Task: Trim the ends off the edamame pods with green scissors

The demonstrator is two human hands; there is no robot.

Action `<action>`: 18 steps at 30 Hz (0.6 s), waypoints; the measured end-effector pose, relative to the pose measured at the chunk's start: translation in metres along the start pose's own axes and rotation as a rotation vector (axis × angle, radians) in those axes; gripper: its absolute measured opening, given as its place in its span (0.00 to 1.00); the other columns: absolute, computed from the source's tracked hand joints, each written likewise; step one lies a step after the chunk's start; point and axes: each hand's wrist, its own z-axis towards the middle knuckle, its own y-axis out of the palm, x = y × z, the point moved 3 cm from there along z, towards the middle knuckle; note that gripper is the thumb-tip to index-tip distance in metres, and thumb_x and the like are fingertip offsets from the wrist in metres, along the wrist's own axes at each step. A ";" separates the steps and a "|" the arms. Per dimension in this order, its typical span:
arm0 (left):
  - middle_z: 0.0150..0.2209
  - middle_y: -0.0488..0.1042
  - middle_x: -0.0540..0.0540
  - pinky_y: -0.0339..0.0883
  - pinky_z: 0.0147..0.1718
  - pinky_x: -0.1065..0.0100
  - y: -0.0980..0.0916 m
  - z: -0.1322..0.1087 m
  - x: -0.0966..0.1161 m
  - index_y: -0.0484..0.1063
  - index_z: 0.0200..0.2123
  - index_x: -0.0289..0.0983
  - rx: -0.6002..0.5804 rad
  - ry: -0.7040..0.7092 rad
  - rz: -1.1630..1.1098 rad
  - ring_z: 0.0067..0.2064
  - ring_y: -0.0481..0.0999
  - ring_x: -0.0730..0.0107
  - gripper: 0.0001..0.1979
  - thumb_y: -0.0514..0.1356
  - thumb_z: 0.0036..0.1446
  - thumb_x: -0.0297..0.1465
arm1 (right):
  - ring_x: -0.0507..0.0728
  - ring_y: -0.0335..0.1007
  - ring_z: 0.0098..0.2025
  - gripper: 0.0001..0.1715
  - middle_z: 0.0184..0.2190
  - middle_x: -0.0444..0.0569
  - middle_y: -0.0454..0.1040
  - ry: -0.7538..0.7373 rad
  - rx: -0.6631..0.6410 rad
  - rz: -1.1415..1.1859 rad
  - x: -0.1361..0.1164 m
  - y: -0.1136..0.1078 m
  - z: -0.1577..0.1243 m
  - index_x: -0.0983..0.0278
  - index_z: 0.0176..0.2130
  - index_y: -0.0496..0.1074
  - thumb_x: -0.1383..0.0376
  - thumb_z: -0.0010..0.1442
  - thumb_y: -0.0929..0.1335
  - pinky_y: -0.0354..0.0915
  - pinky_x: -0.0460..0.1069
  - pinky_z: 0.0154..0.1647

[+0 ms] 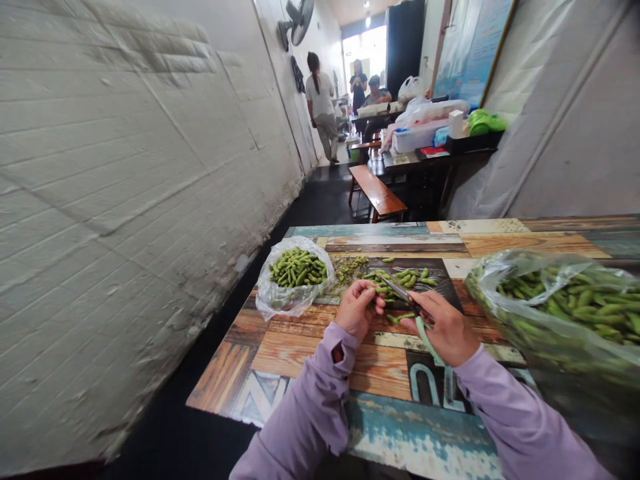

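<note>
My right hand (447,327) is wrapped round a pair of scissors (426,339) with pale green handles, the blades pointing away and to the left. Just left of the blades, the fingers of my left hand (356,310) are pinched on a green edamame pod (381,290), mostly covered by the fingertips. Loose edamame pods (407,277) lie beyond both hands on a dark patch of the tabletop. Small green trimmings (350,268) are heaped beside them, toward the left.
A clear plastic bag (283,303) of pods stands at the table's left, and a larger bag (550,333) of pods at the right. The patterned table (300,347) ends near a white wall (125,200). Behind are a wooden bench (377,190), a loaded table and several people.
</note>
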 end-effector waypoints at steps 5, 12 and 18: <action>0.23 0.71 0.51 0.64 0.21 0.75 0.000 0.000 -0.001 0.65 0.34 0.34 -0.007 -0.007 -0.018 0.23 0.71 0.76 0.19 0.68 0.42 0.34 | 0.56 0.71 0.36 0.28 0.42 0.51 0.70 -0.035 -0.046 0.011 -0.002 0.004 -0.001 0.60 0.53 0.65 0.56 0.55 0.68 0.70 0.51 0.38; 0.22 0.73 0.50 0.64 0.23 0.75 0.003 -0.005 -0.003 0.67 0.36 0.33 -0.058 -0.075 0.014 0.22 0.71 0.78 0.20 0.70 0.40 0.34 | 0.58 0.71 0.41 0.27 0.42 0.52 0.71 -0.050 -0.081 -0.013 -0.009 0.001 0.001 0.59 0.54 0.65 0.58 0.55 0.68 0.69 0.52 0.41; 0.20 0.72 0.51 0.62 0.21 0.75 0.004 -0.006 -0.005 0.65 0.34 0.34 -0.067 -0.044 0.022 0.19 0.69 0.78 0.23 0.71 0.38 0.36 | 0.59 0.70 0.43 0.28 0.43 0.52 0.70 -0.059 -0.095 -0.045 -0.014 -0.001 0.001 0.59 0.55 0.64 0.59 0.56 0.68 0.69 0.53 0.43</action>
